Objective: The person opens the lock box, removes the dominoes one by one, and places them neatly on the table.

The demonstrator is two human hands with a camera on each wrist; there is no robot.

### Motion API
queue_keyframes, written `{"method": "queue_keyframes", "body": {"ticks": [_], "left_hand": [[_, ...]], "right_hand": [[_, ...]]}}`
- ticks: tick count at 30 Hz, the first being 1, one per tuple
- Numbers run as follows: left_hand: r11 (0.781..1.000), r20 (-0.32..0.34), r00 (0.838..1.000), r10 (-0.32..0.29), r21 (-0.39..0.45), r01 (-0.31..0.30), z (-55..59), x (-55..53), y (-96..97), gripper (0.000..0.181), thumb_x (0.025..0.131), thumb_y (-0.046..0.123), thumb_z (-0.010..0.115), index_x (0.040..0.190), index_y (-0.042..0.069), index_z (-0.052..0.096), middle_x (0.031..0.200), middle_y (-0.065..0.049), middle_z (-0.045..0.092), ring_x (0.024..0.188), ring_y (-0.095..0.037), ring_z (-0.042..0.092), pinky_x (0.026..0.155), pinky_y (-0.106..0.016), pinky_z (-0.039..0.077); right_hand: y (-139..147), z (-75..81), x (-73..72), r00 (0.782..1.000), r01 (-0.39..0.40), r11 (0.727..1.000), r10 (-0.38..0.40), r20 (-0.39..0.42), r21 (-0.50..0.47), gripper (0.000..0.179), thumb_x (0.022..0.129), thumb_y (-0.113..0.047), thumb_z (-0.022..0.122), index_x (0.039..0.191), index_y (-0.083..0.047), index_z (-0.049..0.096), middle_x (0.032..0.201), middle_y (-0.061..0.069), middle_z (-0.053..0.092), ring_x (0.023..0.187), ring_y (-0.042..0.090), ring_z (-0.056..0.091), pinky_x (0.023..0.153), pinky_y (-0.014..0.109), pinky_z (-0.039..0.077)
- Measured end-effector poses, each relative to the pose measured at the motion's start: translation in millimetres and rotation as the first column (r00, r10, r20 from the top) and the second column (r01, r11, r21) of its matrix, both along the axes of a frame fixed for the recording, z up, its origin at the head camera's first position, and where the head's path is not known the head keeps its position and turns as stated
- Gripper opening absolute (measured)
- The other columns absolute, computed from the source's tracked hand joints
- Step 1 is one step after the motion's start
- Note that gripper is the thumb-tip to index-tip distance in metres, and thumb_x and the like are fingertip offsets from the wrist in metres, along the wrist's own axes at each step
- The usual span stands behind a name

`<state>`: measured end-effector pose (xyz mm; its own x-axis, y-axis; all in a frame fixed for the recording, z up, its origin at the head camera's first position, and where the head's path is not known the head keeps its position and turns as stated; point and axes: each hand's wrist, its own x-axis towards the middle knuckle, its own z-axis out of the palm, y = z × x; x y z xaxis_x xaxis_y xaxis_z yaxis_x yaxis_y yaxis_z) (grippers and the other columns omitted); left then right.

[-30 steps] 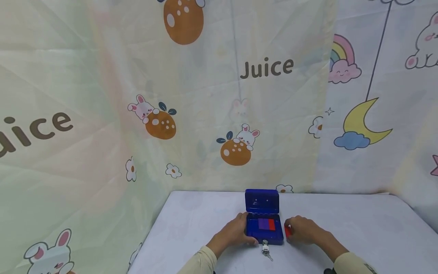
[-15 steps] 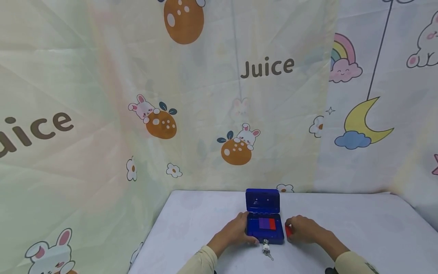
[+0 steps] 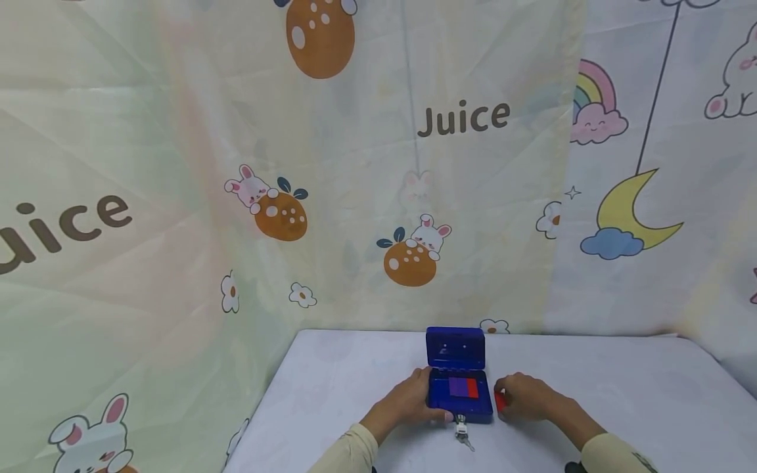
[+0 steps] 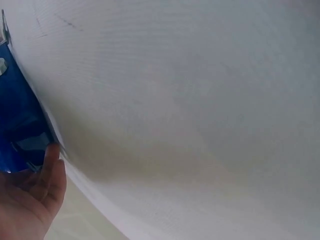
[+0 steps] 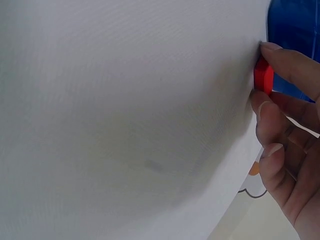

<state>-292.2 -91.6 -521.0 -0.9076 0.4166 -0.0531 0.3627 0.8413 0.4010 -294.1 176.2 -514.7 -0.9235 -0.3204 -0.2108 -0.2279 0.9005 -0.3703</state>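
Note:
A dark blue cash box (image 3: 437,408) stands on the table with its lid raised at the back. Inside it lie a purple piece (image 3: 457,387) and a narrower red piece (image 3: 472,388), side by side. My left hand (image 3: 409,399) holds the box by its left side, thumb near the front corner and fingers toward the back. Just right of the box, my right hand (image 3: 526,396) pinches a small red block (image 5: 263,77) between thumb and finger, low over the table. From the front of the box hangs a lock with keys (image 3: 461,430).
The box and hands are on a white-covered table (image 3: 639,387). Behind and beside it hangs a printed curtain (image 3: 343,263) with rabbits, fruit and a moon, meeting the table's back edge.

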Motion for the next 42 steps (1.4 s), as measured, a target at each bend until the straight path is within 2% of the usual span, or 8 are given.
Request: {"method": "queue_keyframes", "body": {"ticks": [5, 11, 18, 27, 35, 42], "left_hand": [[1.000, 0.000, 1.000, -0.005, -0.009, 0.005, 2.1, 1.6, 0.7, 0.105, 0.065, 0.074, 0.065, 0.147, 0.021, 0.027, 0.127, -0.003, 0.051, 0.110, -0.016, 0.054, 0.094, -0.041, 0.047], [0.999, 0.007, 1.000, 0.018, -0.044, -0.017, 2.5, 4.0, 1.1, 0.104, 0.066, 0.074, 0.064, 0.146, 0.018, 0.029, 0.127, -0.005, 0.051, 0.111, -0.019, 0.055, 0.093, -0.042, 0.047], [0.997, 0.010, 0.999, 0.039, -0.060, -0.038, 0.4, 1.2, 1.7, 0.102, 0.068, 0.075, 0.062, 0.146, 0.019, 0.030, 0.128, -0.005, 0.051, 0.111, -0.019, 0.055, 0.093, -0.042, 0.048], [0.996, 0.009, 0.998, 0.057, -0.070, -0.057, -2.4, -0.9, 2.5, 0.104, 0.065, 0.076, 0.063, 0.146, 0.020, 0.029, 0.129, -0.005, 0.050, 0.110, -0.019, 0.055, 0.093, -0.042, 0.048], [0.998, -0.001, 0.999, 0.041, -0.041, -0.041, 2.1, 0.9, 2.7, 0.105, 0.064, 0.074, 0.067, 0.145, 0.018, 0.032, 0.126, -0.006, 0.052, 0.108, -0.019, 0.056, 0.092, -0.042, 0.048], [0.999, 0.006, 0.999, 0.042, -0.026, -0.042, 1.9, -0.6, 1.7, 0.105, 0.062, 0.075, 0.067, 0.145, 0.020, 0.032, 0.125, -0.005, 0.053, 0.108, -0.019, 0.057, 0.091, -0.042, 0.049]], "right_hand": [[0, -0.8, 0.1, 1.000, 0.005, 1.000, -0.005, 0.012, -0.002, 0.037, 0.069, -0.021, 0.083, 0.100, -0.008, 0.068, 0.076, -0.001, 0.058, 0.071, 0.018, 0.051, 0.069, 0.041, 0.048], [-1, -3.5, 0.4, 1.000, 0.009, 1.000, -0.009, 0.020, 0.001, 0.038, 0.069, -0.021, 0.083, 0.100, -0.007, 0.068, 0.076, -0.001, 0.058, 0.070, 0.018, 0.051, 0.068, 0.041, 0.048], [-2, -2.2, 1.4, 1.000, 0.004, 1.000, -0.004, 0.008, 0.006, 0.037, 0.069, -0.021, 0.083, 0.100, -0.008, 0.068, 0.075, -0.001, 0.057, 0.070, 0.018, 0.050, 0.067, 0.040, 0.047], [-4, 7.9, 2.7, 1.000, 0.000, 1.000, 0.000, 0.006, -0.013, 0.038, 0.068, -0.019, 0.084, 0.100, -0.007, 0.068, 0.075, -0.001, 0.059, 0.069, 0.017, 0.052, 0.068, 0.040, 0.049], [-4, 21.0, 2.3, 0.998, -0.005, 0.998, 0.002, -0.059, -0.057, 0.032, 0.072, -0.018, 0.081, 0.100, -0.009, 0.068, 0.071, -0.004, 0.057, 0.065, 0.014, 0.051, 0.059, 0.032, 0.047], [-15, 37.5, 3.0, 0.996, -0.012, 0.996, 0.004, -0.084, -0.094, 0.035, 0.072, -0.024, 0.081, 0.102, -0.010, 0.068, 0.075, -0.006, 0.058, 0.069, 0.013, 0.051, 0.062, 0.032, 0.046]]}}
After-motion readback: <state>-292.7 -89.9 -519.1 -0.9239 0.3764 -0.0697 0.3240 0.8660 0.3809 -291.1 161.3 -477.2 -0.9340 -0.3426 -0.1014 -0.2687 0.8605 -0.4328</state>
